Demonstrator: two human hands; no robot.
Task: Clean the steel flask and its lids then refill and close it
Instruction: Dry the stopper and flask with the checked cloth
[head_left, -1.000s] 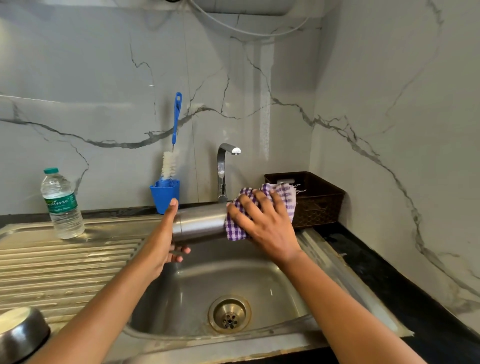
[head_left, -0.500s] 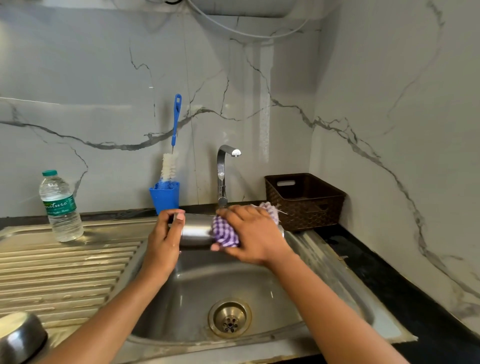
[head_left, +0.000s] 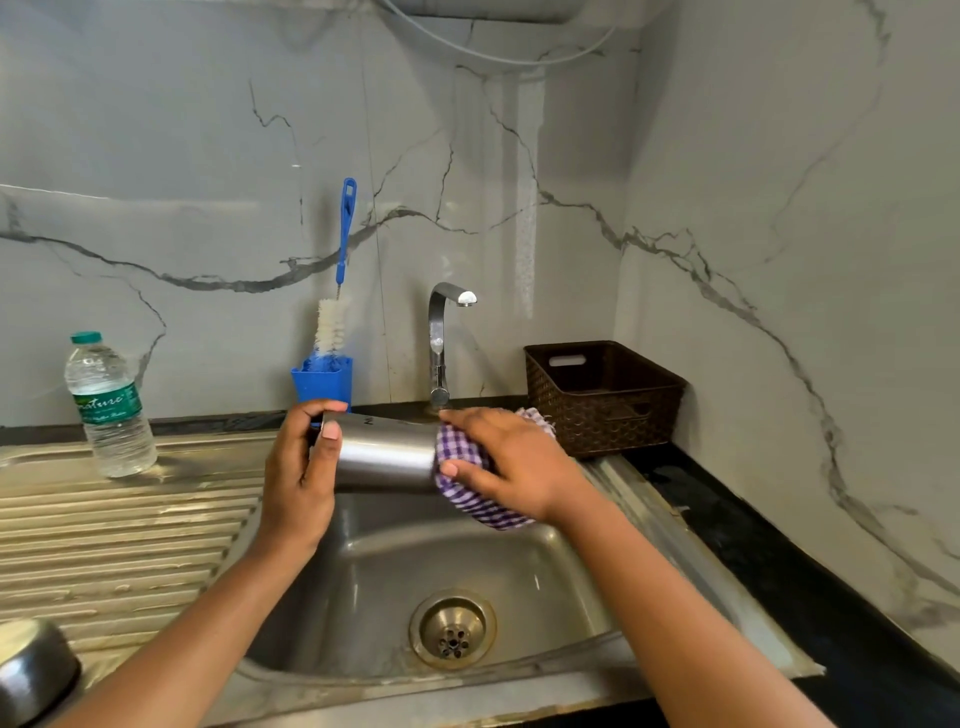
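While the steel flask (head_left: 384, 452) lies roughly level on its side in mid-air over the sink (head_left: 363, 571), at the centre of the frame, both hands have hold of it. The left hand (head_left: 298, 478) grips the flask's left end, its fingers (head_left: 322, 408) curled over the top and the thumb pressed on the near side of the steel wall. The right hand (head_left: 514, 467) covers the flask's right end through a purple-and-white checked cloth (head_left: 467, 499); its fingers (head_left: 467, 418) reach over the top of the cloth and the thumb clamps it from the near side, so that the cloth is wrapped round that end and hides it. The bare steel shows only between the two hands. Below the flask, in the lower middle, the drain (head_left: 452, 629) sits in the sink floor. Behind the flask the tap (head_left: 439, 343) rises against the marble wall. Left of the tap a blue holder (head_left: 322, 382) stands with a bottle brush (head_left: 337, 291) upright in it, the blue handle pointing up. At the left edge a plastic water bottle (head_left: 109, 410) with a green cap stands upright on the ribbed drainboard (head_left: 119, 530). A steel bowl (head_left: 34, 670) shows partly in the lower left corner. Right of the tap a brown basket (head_left: 602, 410) sits in the corner on the black surface (head_left: 779, 561).
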